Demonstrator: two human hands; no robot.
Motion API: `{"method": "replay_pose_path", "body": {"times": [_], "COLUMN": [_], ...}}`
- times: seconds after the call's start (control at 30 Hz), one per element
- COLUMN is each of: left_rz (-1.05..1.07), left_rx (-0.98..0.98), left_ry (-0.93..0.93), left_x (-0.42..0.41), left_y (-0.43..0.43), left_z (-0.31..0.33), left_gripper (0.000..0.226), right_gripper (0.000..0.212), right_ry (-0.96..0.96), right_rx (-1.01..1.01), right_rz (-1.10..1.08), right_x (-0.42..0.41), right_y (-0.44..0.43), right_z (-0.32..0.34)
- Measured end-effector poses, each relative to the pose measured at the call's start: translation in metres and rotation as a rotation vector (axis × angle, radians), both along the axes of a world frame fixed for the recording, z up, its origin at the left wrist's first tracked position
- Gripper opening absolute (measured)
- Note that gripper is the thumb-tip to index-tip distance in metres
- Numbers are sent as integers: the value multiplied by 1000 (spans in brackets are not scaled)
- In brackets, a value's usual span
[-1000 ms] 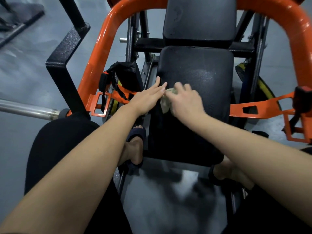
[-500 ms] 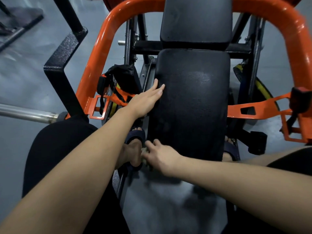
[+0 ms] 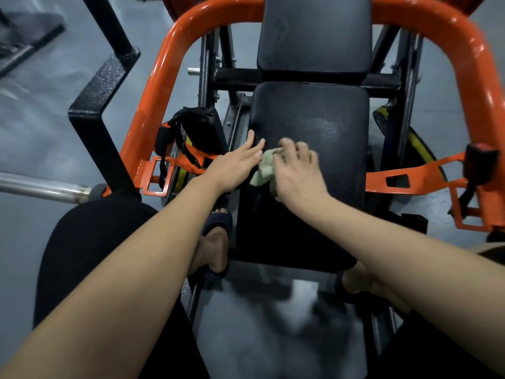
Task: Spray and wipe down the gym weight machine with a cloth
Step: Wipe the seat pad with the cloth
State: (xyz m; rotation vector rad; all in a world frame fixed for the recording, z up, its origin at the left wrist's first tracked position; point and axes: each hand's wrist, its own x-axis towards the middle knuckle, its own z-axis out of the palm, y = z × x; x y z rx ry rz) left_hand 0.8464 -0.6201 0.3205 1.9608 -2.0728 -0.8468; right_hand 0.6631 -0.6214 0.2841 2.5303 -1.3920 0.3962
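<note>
The weight machine has an orange tube frame (image 3: 153, 105), a black seat pad (image 3: 322, 138) and a black back pad (image 3: 314, 36) above it. A pale green cloth (image 3: 263, 170) lies crumpled on the left part of the seat pad. My right hand (image 3: 297, 170) presses on the cloth, fingers curled over it. My left hand (image 3: 235, 165) rests flat and open on the pad's left edge, just left of the cloth. A damp sheen shows on the pad to the upper right of my hands. No spray bottle is in view.
A black angled steel bar (image 3: 95, 105) and a chrome bar (image 3: 41, 187) stand at the left. Orange brackets (image 3: 410, 179) and black straps (image 3: 188, 138) flank the seat. My sandalled feet (image 3: 216, 242) rest on the grey floor under the pad.
My right hand swept with the cloth from the pad's lower front edge back up to its left middle, beside my left hand. The left hand stayed on the pad's edge.
</note>
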Motion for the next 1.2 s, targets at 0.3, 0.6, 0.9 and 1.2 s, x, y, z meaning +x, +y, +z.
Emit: {"method": "replay_pose_path", "body": {"times": [0.3, 0.6, 0.9, 1.2], "left_rz": [-25, -29, -147, -219], "left_rx": [13, 3, -15, -61], "left_ry": [-45, -68, -226, -367], "left_x": [-2, -4, -5, -7], "left_y": [1, 2, 5, 5], "left_z": [4, 4, 14, 17], "left_gripper": [50, 51, 52, 53], "right_gripper": [49, 31, 24, 23], "right_ry": [119, 177, -111, 59], "right_rx": [138, 239, 132, 278], "right_rz": [129, 604, 76, 502], "right_x": [5, -6, -32, 10], "right_y": [32, 93, -11, 68], "right_z": [-7, -42, 4, -31]}}
